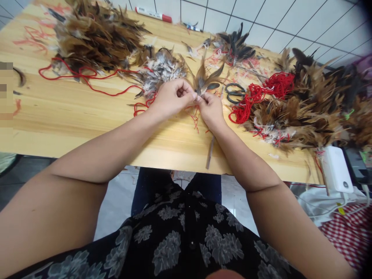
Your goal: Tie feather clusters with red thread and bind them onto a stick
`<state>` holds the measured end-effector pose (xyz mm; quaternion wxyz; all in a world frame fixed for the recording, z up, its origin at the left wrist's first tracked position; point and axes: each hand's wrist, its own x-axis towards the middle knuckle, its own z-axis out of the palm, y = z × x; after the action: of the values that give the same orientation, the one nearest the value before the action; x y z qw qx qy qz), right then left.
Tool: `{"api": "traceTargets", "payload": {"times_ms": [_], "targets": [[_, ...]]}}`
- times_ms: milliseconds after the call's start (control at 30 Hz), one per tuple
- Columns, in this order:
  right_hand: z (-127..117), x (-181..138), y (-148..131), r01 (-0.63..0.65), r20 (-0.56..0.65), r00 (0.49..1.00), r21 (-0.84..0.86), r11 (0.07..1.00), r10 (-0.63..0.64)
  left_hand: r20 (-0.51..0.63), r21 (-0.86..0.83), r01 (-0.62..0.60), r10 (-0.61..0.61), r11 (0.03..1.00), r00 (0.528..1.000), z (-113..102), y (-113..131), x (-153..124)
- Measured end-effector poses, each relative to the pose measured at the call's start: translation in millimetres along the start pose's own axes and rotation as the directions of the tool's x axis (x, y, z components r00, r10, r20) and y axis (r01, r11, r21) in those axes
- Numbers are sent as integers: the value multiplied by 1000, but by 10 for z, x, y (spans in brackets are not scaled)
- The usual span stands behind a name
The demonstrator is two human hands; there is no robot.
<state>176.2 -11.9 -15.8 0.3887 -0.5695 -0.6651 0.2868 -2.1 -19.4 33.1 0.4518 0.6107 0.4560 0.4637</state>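
Over the middle of the table, the fingertips of my left hand (174,96) and my right hand (211,110) meet in a pinch. At that point is the base of a small bunch of feathers (203,77), brown and dark, fanning away from me. Both hands look closed on its base; the exact grip is hidden by the fingers. Beside my left hand lies a pile of grey-white fluffy feathers (162,69) with red cord (116,94) running to it. Black-handled scissors (235,93) lie just right of my right hand.
A large heap of brown feathers (95,37) fills the back left. More brown feathers (299,116) and tangled red yarn (279,83) lie at right. A dark feather bunch (234,44), a red-capped marker (153,14) and a white power bank (338,168) sit around the edges.
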Motion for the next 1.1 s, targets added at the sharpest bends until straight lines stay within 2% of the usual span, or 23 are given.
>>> {"api": "traceTargets", "payload": {"times_ms": [267, 467, 633, 900, 1100], "targets": [[22, -61, -56, 0, 19, 1000, 51, 999, -1, 49, -2, -53, 53, 999, 997, -36, -230, 53], [44, -33, 37, 41, -21, 999, 49, 998, -40, 6, 79, -22, 22, 997, 1000, -35, -190, 59], [27, -12, 43, 24, -11, 1000, 97, 995, -23, 71, 10, -28, 27, 1000, 997, -45, -198, 94], [28, -24, 41, -25, -7, 1000, 183, 983, 27, -51, 4, -23, 24, 1000, 998, -57, -101, 76], [43, -12, 85, -20, -23, 999, 207, 978, 26, -21, -88, -4, 2, 996, 1000, -124, -153, 93]]}}
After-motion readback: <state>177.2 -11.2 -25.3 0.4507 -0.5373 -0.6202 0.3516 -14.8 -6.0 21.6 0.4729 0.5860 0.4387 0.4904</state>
